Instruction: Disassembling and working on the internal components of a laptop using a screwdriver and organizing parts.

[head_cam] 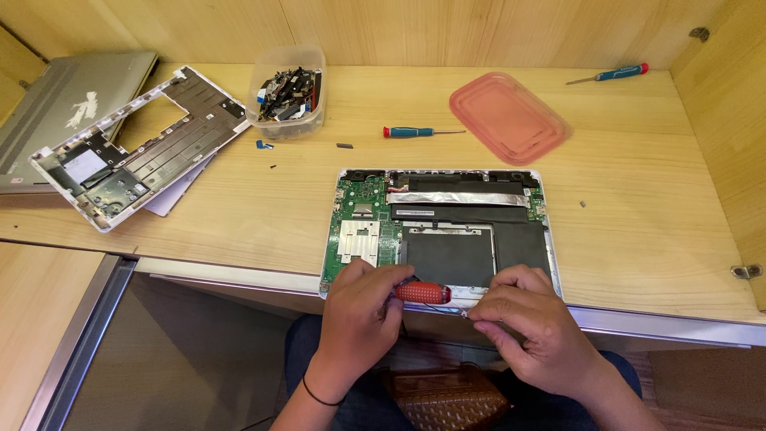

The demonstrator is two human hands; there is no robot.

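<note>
The opened laptop base (440,227) lies flat at the near edge of the wooden desk (638,207), its back cover off, so a green circuit board (363,209) shows on its left and black panels on its right, with a silver foil strip across the top. It is the one laptop being worked on; a second, closed grey laptop (60,112) sits far off at the desk's left end, and one stripped keyboard frame (140,144) rests tilted partly over it.

I count three screwdrivers. Two blue-handled ones lie on the desk: one (421,132) just beyond the base, the other (610,74) well apart near the back right corner. The third, a red-handled screwdriver (423,292), is in the left hand (359,307), whose fingers are curled firmly round the handle at the base's front edge. A dark band circles that wrist.

The right hand (523,315) is just beside it, fingers bent and pinched together against the base's near rim; it seems to nip something small there, perhaps a thin wire, though I cannot make it out.

One clear plastic tub (287,92) full of dark small parts stands behind, and one pink lid (508,117) lies flat to its right.
</note>
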